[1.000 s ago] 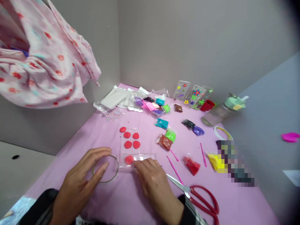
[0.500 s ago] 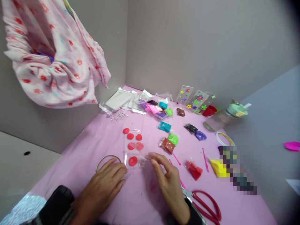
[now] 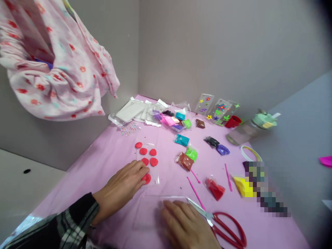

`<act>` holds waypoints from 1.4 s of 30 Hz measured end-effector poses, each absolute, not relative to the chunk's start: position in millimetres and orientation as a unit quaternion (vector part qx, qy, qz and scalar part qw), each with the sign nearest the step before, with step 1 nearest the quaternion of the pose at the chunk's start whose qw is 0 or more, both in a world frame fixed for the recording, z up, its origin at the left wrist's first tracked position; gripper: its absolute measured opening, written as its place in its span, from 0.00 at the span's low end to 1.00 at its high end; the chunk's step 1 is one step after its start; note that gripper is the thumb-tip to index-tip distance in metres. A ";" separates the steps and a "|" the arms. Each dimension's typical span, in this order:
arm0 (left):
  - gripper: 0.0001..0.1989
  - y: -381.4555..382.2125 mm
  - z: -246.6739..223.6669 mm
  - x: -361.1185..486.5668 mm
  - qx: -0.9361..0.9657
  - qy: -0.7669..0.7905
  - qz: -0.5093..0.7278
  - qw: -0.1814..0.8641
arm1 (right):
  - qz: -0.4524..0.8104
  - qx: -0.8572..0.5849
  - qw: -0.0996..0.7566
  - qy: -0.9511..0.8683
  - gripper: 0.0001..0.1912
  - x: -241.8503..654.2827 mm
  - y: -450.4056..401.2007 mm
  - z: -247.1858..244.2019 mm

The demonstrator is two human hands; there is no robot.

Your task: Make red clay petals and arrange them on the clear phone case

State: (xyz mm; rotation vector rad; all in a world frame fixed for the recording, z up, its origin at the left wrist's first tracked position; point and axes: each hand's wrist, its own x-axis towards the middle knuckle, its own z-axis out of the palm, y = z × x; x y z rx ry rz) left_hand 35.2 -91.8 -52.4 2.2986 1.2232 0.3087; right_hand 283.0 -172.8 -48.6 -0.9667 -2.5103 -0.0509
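Note:
Several flat red discs [image 3: 154,162] lie on and beside a clear phone case [image 3: 155,178] on the pink cloth. My left hand [image 3: 127,181] reaches over the case's lower left part, its fingertips at the lowest red disc [image 3: 146,178]; what they hold, if anything, is hidden. Nearer me, a clear flat sheet [image 3: 150,211] lies on the cloth. My right hand [image 3: 181,219], blurred, is over the sheet's right side, left of the red-handled scissors [image 3: 209,215]. Its fingertips are smeared by motion.
Bagged clay, such as brown [image 3: 185,161] and red [image 3: 215,188], lies right of the case. Pink sticks [image 3: 195,193] are near the scissors. White packets [image 3: 131,110], decorated cases [image 3: 204,104] and a bottle [image 3: 241,131] stand or lie farther back. A flowered cloth [image 3: 59,79] hangs at upper left.
My left hand has moved up and right onto the case's lower part. My right hand has moved down, away from the case. The clear sheet now shows near me, and the round ring is no longer visible.

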 end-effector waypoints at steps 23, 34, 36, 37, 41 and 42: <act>0.02 -82.2 -52.8 36.8 0.831 0.461 0.116 0.290 | -0.014 -0.415 0.139 -0.899 0.16 247.4 -139.1 -65.8; 0.06 -79.1 -48.6 41.4 0.841 0.447 0.095 0.290 | 0.001 -0.426 0.136 -0.894 0.12 245.5 -138.0 -67.7; 0.05 -78.2 -45.4 43.2 0.841 0.447 0.087 0.293 | 0.005 -0.427 0.133 -0.894 0.14 245.5 -137.9 -68.5; 0.05 -77.8 -44.0 44.1 0.840 0.447 0.085 0.294 | 0.008 -0.427 0.132 -0.894 0.14 245.4 -137.9 -68.5; 0.05 -76.2 -42.4 45.8 0.842 0.442 0.077 0.299 | 0.011 -0.427 0.137 -0.894 0.11 244.7 -137.5 -67.1; 0.05 -75.7 -43.1 45.8 0.844 0.438 0.077 0.300 | 0.011 -0.427 0.139 -0.893 0.11 244.4 -137.2 -66.8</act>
